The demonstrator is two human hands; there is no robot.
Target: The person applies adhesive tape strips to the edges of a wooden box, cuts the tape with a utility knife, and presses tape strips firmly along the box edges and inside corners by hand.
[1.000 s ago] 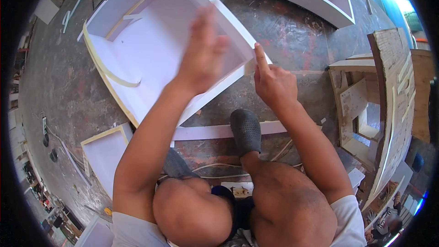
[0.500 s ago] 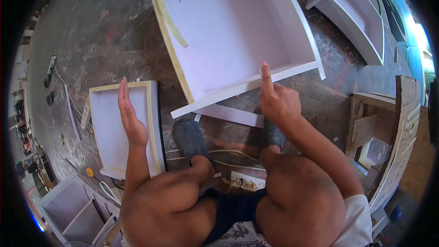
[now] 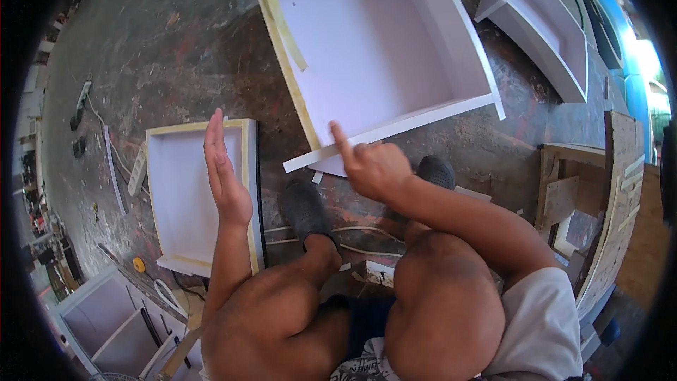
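Note:
A large shallow white drawer-like box lies open side up on the floor, with yellowish edging along its left side. Over its near white board, close to the left corner, my right hand points with the index finger stretched out and the other fingers curled; I see nothing in it. Whether that fingertip touches the box I cannot tell. My left hand is held up flat, fingers stretched, holding nothing. Beneath it stands a smaller white box with yellowish edging and a dark right edge.
Another white box lies at the far right. A wooden cabinet frame stands on the right, and a white compartmented unit at lower left. A power strip, cords and a yellow tape measure lie on the floor at left.
My right hand has swept left along the near board, from its right part to near the left corner. My left hand stays raised and flat. The whole view has shifted slightly.

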